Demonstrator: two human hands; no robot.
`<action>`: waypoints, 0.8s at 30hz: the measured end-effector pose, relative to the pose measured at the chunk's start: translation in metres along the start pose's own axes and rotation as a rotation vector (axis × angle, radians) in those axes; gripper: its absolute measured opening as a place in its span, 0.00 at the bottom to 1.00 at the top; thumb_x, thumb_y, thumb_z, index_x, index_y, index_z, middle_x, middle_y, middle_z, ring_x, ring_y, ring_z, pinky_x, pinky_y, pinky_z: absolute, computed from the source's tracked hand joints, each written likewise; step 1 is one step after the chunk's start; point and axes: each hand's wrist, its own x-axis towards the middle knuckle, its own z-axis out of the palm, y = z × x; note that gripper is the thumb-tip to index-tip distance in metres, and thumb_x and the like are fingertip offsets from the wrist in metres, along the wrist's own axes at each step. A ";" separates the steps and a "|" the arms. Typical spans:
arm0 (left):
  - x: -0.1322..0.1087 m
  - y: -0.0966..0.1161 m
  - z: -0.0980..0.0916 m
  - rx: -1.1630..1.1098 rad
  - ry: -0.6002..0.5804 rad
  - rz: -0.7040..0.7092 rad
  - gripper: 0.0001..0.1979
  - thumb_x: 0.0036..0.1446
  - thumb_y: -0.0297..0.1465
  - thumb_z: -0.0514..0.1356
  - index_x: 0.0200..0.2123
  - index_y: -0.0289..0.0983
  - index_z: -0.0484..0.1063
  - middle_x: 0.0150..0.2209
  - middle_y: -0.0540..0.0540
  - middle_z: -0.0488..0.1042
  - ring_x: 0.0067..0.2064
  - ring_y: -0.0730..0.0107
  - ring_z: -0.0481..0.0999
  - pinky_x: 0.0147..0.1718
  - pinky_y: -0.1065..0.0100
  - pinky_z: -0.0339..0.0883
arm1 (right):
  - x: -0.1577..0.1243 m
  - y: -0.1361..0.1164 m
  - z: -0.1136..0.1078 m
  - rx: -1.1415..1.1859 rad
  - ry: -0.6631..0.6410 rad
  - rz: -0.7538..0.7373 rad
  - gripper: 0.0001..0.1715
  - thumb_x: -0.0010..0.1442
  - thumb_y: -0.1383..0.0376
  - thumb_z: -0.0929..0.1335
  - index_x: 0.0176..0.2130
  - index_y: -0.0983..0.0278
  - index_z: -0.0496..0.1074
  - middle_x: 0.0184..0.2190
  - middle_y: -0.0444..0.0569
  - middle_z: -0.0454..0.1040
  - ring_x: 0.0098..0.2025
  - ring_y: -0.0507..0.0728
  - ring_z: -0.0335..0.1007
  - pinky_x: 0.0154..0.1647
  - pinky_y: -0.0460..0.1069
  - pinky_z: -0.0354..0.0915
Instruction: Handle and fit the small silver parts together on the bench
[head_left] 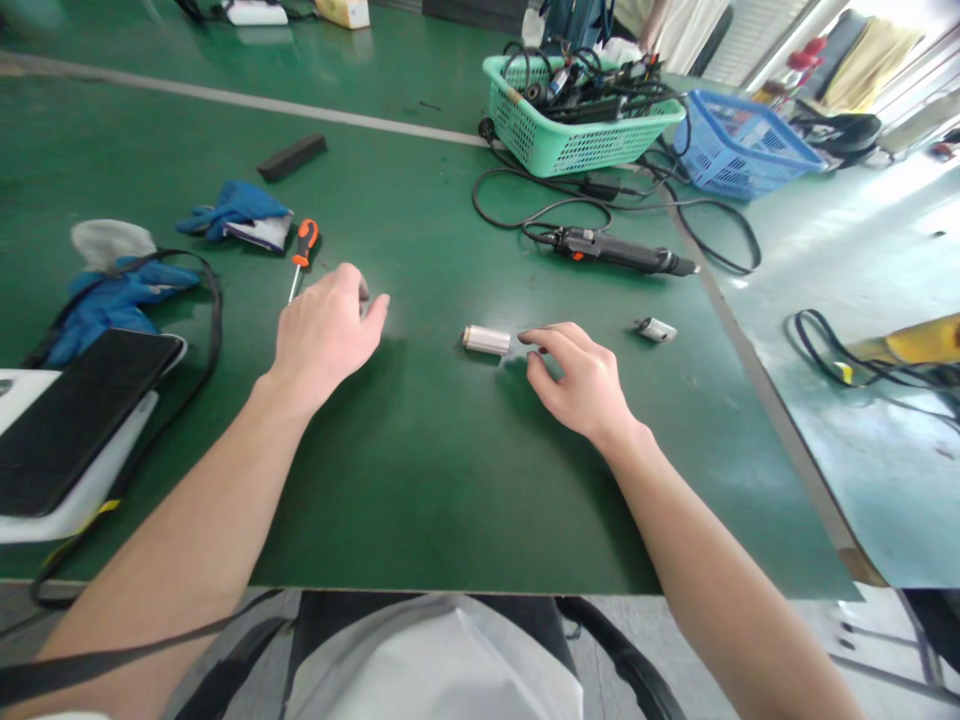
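Note:
A small silvery metal cylinder [487, 341] with a brass-coloured end lies on its side on the green table mat. Just to its right, my right hand [576, 378] hovers with thumb and fingers apart, its fingertips close to the cylinder's clear-looking end. Whether they touch it is hard to make out. My left hand [326, 328] is over the mat on the left, thumb held away from loosely bent fingers, and nothing shows in it. Beside that hand lies a screwdriver [306, 245] with an orange and black handle. A second small metal cylinder [655, 330] rests right of my right hand.
A corded electric screwdriver [619, 252] lies behind my right hand. Farther back stand a green basket [585, 145] full of cables and a blue basket [742, 150]. Blue gloves [244, 212], a black bar [292, 157] and a phone [79, 410] are on the left.

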 end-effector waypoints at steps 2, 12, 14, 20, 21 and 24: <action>0.000 -0.001 -0.001 0.005 -0.016 -0.008 0.22 0.69 0.46 0.46 0.43 0.38 0.73 0.37 0.37 0.79 0.41 0.51 0.78 0.42 0.56 0.69 | 0.003 -0.004 0.002 -0.030 -0.029 -0.004 0.16 0.66 0.68 0.64 0.52 0.60 0.74 0.45 0.54 0.78 0.49 0.63 0.73 0.53 0.60 0.72; -0.006 0.010 -0.006 -0.046 -0.041 0.024 0.23 0.69 0.44 0.45 0.37 0.38 0.74 0.32 0.38 0.77 0.36 0.50 0.77 0.37 0.56 0.66 | 0.036 -0.024 0.028 -0.184 -0.208 0.021 0.18 0.68 0.61 0.66 0.55 0.66 0.71 0.49 0.62 0.74 0.51 0.69 0.66 0.51 0.64 0.69; -0.007 0.013 -0.008 -0.093 -0.018 0.037 0.17 0.68 0.40 0.48 0.43 0.38 0.73 0.36 0.39 0.78 0.37 0.52 0.77 0.38 0.57 0.66 | 0.037 -0.024 0.030 -0.189 -0.245 0.020 0.15 0.69 0.61 0.66 0.52 0.65 0.72 0.44 0.60 0.75 0.48 0.67 0.67 0.50 0.63 0.69; -0.013 0.020 0.001 -0.020 -0.048 0.230 0.17 0.70 0.40 0.48 0.35 0.39 0.70 0.34 0.41 0.77 0.36 0.57 0.76 0.33 0.60 0.63 | 0.022 -0.034 0.016 -0.130 -0.328 -0.002 0.14 0.69 0.63 0.66 0.53 0.63 0.70 0.45 0.58 0.75 0.47 0.66 0.68 0.50 0.61 0.69; -0.014 0.023 0.003 -0.009 -0.056 0.261 0.17 0.70 0.39 0.47 0.34 0.39 0.69 0.33 0.41 0.76 0.35 0.57 0.75 0.32 0.60 0.63 | 0.019 -0.035 0.015 -0.106 -0.315 0.005 0.14 0.69 0.63 0.66 0.54 0.63 0.70 0.45 0.58 0.75 0.48 0.66 0.68 0.50 0.61 0.69; -0.021 0.031 0.010 -0.065 -0.057 0.379 0.10 0.69 0.33 0.48 0.41 0.39 0.69 0.38 0.41 0.77 0.38 0.59 0.76 0.35 0.60 0.65 | 0.011 -0.037 0.013 -0.031 -0.293 0.000 0.14 0.69 0.64 0.66 0.54 0.63 0.70 0.47 0.57 0.75 0.49 0.65 0.68 0.52 0.60 0.69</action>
